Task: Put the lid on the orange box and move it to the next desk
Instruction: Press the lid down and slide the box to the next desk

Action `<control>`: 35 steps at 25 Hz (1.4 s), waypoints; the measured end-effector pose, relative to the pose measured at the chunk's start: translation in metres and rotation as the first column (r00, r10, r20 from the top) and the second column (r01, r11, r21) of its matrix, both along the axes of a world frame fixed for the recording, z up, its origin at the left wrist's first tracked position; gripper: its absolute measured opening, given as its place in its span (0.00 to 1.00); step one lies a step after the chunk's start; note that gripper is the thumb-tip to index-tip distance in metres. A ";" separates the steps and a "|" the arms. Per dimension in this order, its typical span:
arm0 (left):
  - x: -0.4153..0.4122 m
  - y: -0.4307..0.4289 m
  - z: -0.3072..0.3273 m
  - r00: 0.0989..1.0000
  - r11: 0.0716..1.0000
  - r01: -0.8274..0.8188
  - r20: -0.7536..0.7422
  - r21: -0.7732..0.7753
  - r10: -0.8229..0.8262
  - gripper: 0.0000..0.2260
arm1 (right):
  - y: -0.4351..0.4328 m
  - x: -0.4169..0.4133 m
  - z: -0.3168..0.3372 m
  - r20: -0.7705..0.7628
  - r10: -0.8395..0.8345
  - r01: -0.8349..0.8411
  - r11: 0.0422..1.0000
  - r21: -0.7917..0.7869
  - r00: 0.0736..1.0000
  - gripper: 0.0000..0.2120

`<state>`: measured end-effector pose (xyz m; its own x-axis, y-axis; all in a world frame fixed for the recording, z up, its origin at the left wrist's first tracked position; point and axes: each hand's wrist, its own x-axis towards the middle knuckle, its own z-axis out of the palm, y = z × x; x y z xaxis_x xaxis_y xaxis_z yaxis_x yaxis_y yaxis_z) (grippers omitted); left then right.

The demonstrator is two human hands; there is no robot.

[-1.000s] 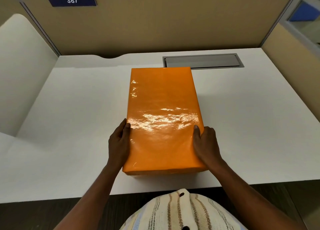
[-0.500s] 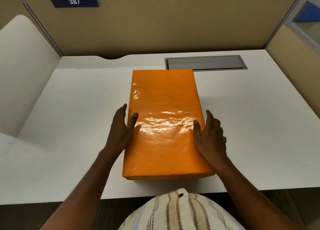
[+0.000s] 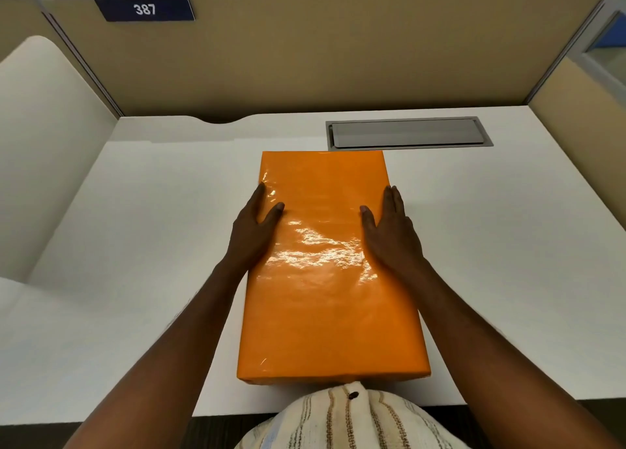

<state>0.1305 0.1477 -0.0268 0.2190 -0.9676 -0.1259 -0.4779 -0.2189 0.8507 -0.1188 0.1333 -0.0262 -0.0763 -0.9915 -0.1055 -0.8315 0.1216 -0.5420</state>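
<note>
A glossy orange box (image 3: 325, 299) lies lengthwise on the white desk (image 3: 142, 245), its lid covering the top so the inside is hidden. My left hand (image 3: 252, 231) presses against the box's left edge about a third of the way back, thumb on the lid, fingers straight along the side. My right hand (image 3: 393, 235) mirrors it on the right edge, thumb on top. Both hands lie flat with fingers extended, clasping the box between them.
A grey cable hatch (image 3: 408, 133) is set into the desk just behind the box. Beige partition walls (image 3: 305, 52) close the back and right; a white curved divider (image 3: 44, 150) stands at the left. A sign reading 387 (image 3: 145, 8) hangs on the partition.
Both hands have slid forward along the box's sides from near its front end to farther back, fingers straightening. The box has stayed in place on the desk.
</note>
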 end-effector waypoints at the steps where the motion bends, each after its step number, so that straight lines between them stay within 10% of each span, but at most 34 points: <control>1: 0.000 -0.001 -0.001 1.000 1.000 -0.006 0.008 -0.001 0.006 0.30 | -0.001 0.001 -0.001 0.009 -0.001 0.001 1.000 -0.003 1.000 0.34; 16: 0.002 -0.014 -0.015 0.996 0.999 0.045 0.081 -0.029 -0.042 0.32 | -0.016 0.000 -0.003 -0.143 0.014 -0.016 1.000 -0.014 0.990 0.33; 26: -0.003 0.007 0.005 0.944 0.988 -0.054 0.313 -0.147 0.099 0.32 | -0.006 -0.004 0.011 0.085 -0.008 0.011 0.999 -0.034 0.996 0.32; 35: -0.004 0.083 0.004 0.996 0.995 -0.070 0.065 0.064 0.066 0.32 | 0.082 -0.015 0.006 -0.029 -0.089 0.090 0.995 0.033 0.996 0.33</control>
